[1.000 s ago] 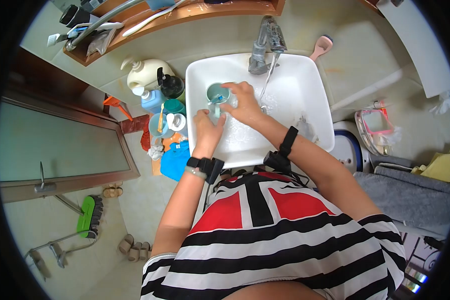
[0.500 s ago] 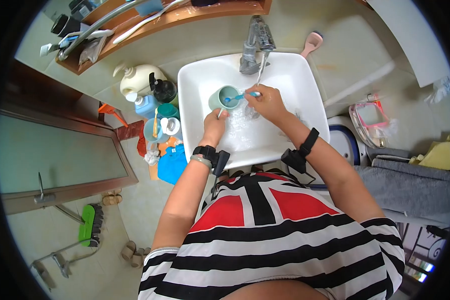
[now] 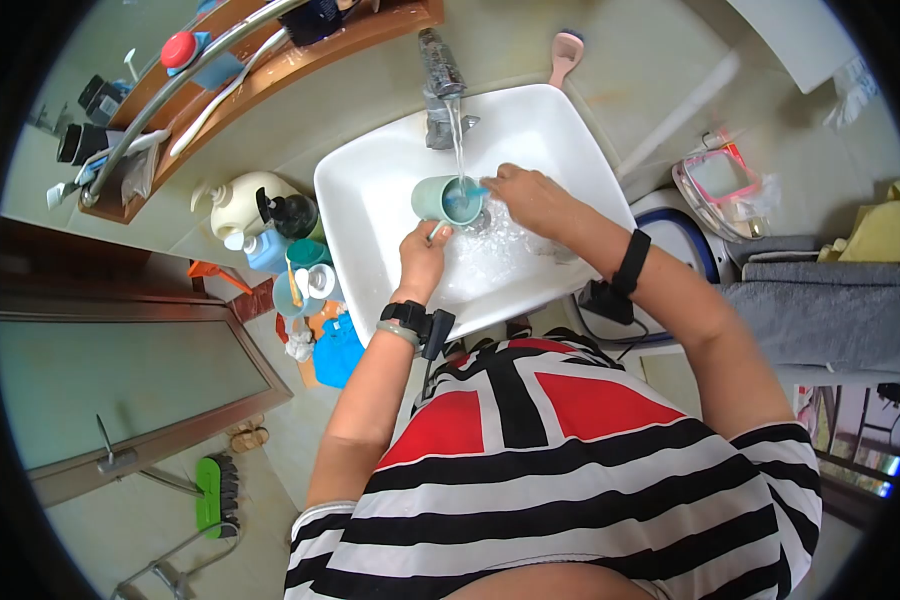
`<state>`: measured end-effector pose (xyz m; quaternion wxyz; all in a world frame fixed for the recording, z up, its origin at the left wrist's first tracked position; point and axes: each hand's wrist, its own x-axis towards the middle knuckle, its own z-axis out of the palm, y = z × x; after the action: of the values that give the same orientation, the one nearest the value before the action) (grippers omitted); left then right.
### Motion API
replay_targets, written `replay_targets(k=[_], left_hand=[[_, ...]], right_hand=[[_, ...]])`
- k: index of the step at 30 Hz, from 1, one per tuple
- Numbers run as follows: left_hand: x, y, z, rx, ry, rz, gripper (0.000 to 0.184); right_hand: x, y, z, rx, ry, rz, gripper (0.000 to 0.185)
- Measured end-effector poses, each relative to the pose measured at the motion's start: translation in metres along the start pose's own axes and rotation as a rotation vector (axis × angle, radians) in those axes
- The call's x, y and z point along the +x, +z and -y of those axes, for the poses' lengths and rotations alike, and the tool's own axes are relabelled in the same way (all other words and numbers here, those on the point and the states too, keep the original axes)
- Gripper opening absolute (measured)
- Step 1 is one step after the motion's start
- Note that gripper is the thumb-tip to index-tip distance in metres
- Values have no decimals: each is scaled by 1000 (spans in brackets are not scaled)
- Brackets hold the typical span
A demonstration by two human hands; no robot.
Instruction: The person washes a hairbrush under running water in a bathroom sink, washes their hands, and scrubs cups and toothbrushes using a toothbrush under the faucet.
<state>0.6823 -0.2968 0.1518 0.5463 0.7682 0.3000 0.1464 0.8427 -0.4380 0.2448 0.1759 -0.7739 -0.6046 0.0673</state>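
My left hand (image 3: 423, 262) grips the handle of a pale green cup (image 3: 431, 201), tilted on its side over the white sink (image 3: 355, 190), its mouth facing right. My right hand (image 3: 535, 198) pinches a blue toothbrush (image 3: 477, 191), whose head end is inside the cup's mouth. From the faucet (image 3: 442, 80) a stream of water falls onto the cup's opening and the brush. Water splashes and spreads over the bottom of the sink below the cup.
Left of the sink stand a cream pump bottle (image 3: 242, 205), a dark pump bottle (image 3: 292, 213) and a light blue cup (image 3: 289, 294). A wooden shelf (image 3: 350, 45) runs above. A pink brush (image 3: 566, 58) lies behind the sink, and a pink-framed mirror (image 3: 720, 177) lies to the right.
The cup has tipped over to the right and come under the water stream, with the toothbrush still in its mouth. The camera view has shifted and rotated a little.
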Motion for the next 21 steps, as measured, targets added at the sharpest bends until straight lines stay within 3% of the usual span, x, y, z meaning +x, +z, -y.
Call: replay_targets(k=[2,7,9,10,12,16,19,21], left_hand=[[3,1,3,-3,28,-1,18],[4,-1,2,68,199,-143,18],[1,-7,-10,25,119,-83,18],[0,-9,-14,-17,38,-26,19],[2,-8,-10,-1,104,-13,20],[0,-9,-18,92,113,-50,20],[0,-9,-9,73,99,-107,15],[0,-14,-11,86,116,-101,15]], right_hand=[[-2,-7,1,-198,-42,-40,23],[-18,-2,21,-161,-42,113,22],[-11,7,16,0,-151,-68,21],[-11,9,11,-1,-147,-69,21],[-8,2,13,-253,-58,-80,18],[-18,7,24,-234,-115,2,14],[-17,1,29,42,31,133,20],[-17,-17,31,868,566,109,27]])
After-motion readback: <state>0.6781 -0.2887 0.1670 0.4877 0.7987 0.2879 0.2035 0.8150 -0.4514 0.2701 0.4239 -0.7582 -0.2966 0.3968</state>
